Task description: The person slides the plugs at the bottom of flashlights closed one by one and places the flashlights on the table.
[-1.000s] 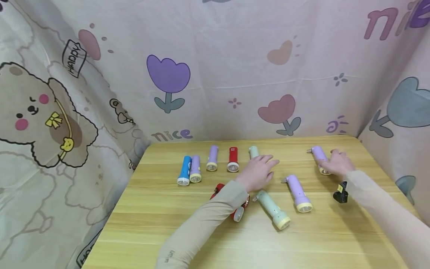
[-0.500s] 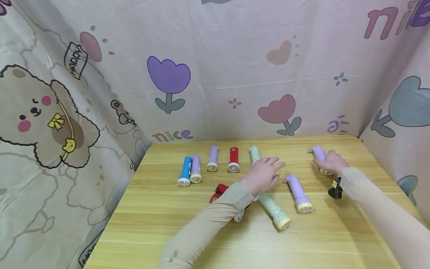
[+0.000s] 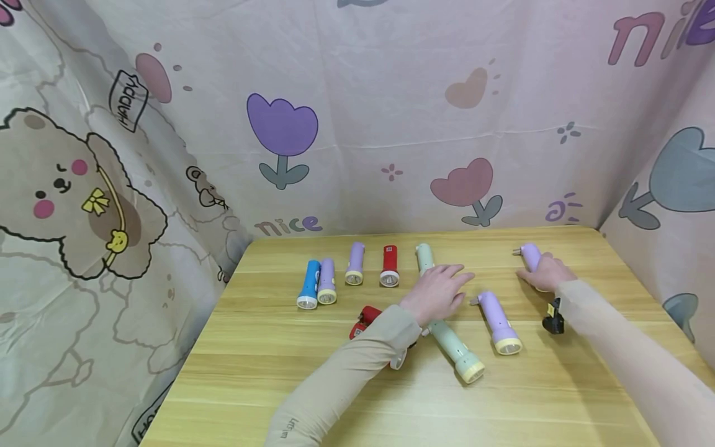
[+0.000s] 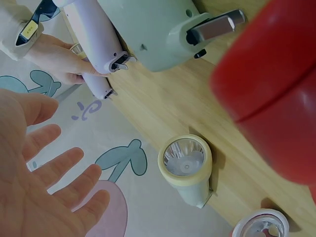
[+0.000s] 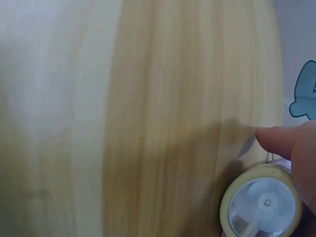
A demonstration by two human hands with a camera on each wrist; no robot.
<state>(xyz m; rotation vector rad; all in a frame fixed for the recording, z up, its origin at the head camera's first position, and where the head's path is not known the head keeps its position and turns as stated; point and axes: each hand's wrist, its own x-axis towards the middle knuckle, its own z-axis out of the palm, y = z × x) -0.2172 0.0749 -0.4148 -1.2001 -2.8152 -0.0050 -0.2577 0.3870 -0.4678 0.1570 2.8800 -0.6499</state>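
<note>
My right hand [image 3: 547,273] is over the lower part of a purple flashlight [image 3: 529,253] at the right. In the right wrist view its straight thumb [image 5: 279,140] reaches past the body, above the pale yellow lens rim [image 5: 227,210]. The other fingers of that hand are mostly hidden there. My left hand [image 3: 438,292] hovers with spread fingers and holds nothing, palm down above the middle of the table. It partly covers a mint green flashlight [image 3: 424,256] at the back. A nearer mint green flashlight [image 3: 455,351] and another purple flashlight [image 3: 497,323] lie in front.
A blue flashlight [image 3: 309,282], two purple ones, the leftmost of them [image 3: 326,282] beside the blue one, and a red flashlight [image 3: 390,264] stand in the back row. Red flashlights [image 3: 370,315] lie partly under my left sleeve. A patterned curtain [image 3: 357,124] hangs behind the wooden table [image 3: 240,372].
My right hand has moved left and lower over the purple flashlight, covering its lens end in the head view. My left hand has shifted slightly right. The flashlights have stayed in place.
</note>
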